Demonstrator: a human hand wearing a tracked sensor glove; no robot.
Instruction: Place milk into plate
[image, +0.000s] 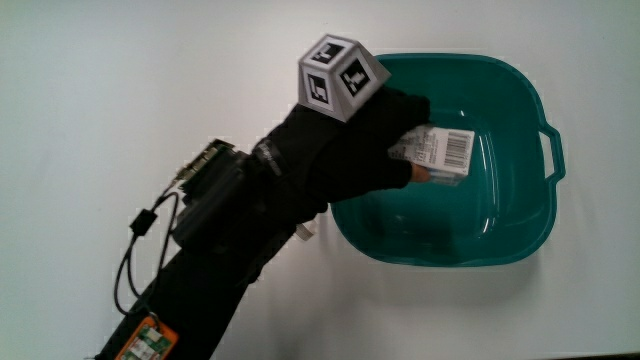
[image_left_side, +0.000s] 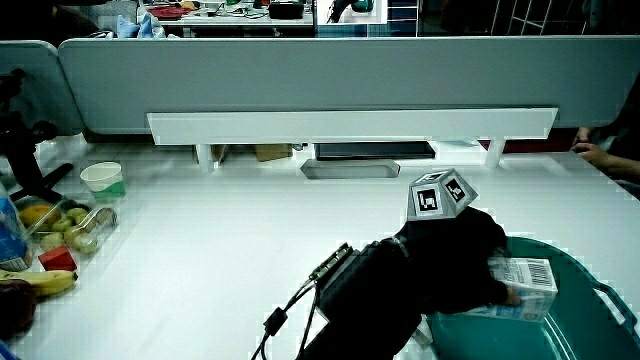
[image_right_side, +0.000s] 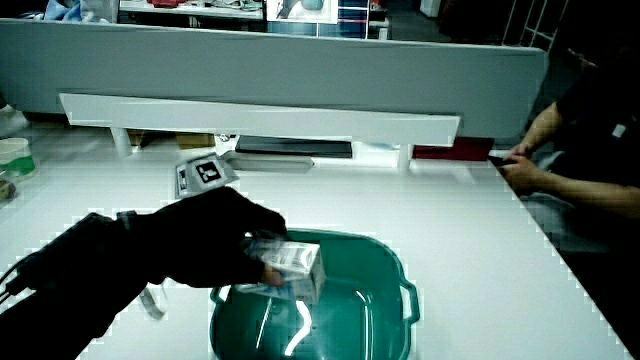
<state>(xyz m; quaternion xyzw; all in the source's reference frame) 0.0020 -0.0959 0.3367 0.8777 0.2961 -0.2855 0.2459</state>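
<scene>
A small white milk carton with a barcode is held inside a teal plastic basin. The gloved hand, with a patterned cube on its back, reaches over the basin's rim and is shut on the carton. In both side views the carton hangs within the basin, still gripped by the hand. I cannot tell whether the carton touches the basin floor.
In a side view a white cup, a banana and several food items lie at the table's edge. A low partition with a white rail bounds the table.
</scene>
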